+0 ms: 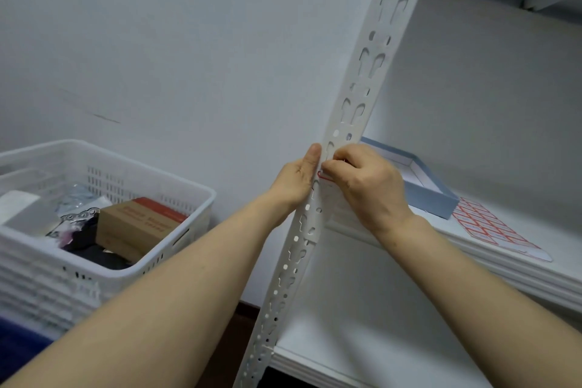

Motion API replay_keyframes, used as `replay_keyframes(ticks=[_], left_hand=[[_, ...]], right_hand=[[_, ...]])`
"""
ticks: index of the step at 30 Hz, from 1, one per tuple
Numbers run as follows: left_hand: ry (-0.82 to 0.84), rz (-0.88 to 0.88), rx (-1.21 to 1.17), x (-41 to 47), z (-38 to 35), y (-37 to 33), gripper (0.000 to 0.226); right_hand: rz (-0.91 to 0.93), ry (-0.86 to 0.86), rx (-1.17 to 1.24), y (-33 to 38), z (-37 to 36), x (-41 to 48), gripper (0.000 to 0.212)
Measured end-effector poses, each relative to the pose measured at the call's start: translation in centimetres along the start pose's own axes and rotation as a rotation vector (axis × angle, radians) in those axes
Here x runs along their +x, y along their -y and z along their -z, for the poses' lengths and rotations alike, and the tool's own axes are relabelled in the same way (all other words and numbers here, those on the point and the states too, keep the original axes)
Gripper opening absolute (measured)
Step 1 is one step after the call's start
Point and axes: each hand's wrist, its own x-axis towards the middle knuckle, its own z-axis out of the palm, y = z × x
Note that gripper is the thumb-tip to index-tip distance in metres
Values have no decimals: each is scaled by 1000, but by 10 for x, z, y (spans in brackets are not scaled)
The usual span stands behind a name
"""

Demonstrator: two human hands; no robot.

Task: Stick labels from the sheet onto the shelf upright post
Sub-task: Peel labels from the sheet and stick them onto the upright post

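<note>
A white perforated shelf upright post (362,79) runs from the top right down to the bottom centre. My left hand (297,178) holds its left edge, thumb lying along the post. My right hand (365,179) has its fingers curled against the front of the post and presses a red-bordered white label (322,175) onto it; most of the label is hidden under the fingers. The label sheet (491,228), with rows of red-bordered labels, lies on the white shelf at the right.
A grey-blue open box (434,195) sits on the white shelf (519,274) behind my right hand. A white plastic basket (176,186) at the left holds a brown carton (138,224) and dark items. A lower shelf shows below, an upper shelf above.
</note>
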Motion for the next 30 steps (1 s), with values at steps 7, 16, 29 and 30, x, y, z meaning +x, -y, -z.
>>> replay_keyframes(ticks=[7,16,29,30], left_hand=[[-22,-13,17,4,-3,4,52],[-42,-20,39,5,-4,4,55],[-44,12,22,4,-7,2,60],[-38,20,20,4,-7,2,64]], right_hand=[[53,-29,-72,0,1,-1,7],[85,-12,-55,-4,-2,0,10],[127,43,-7,-10,-1,-1,14],[111,53,32,-11,0,-1,14]])
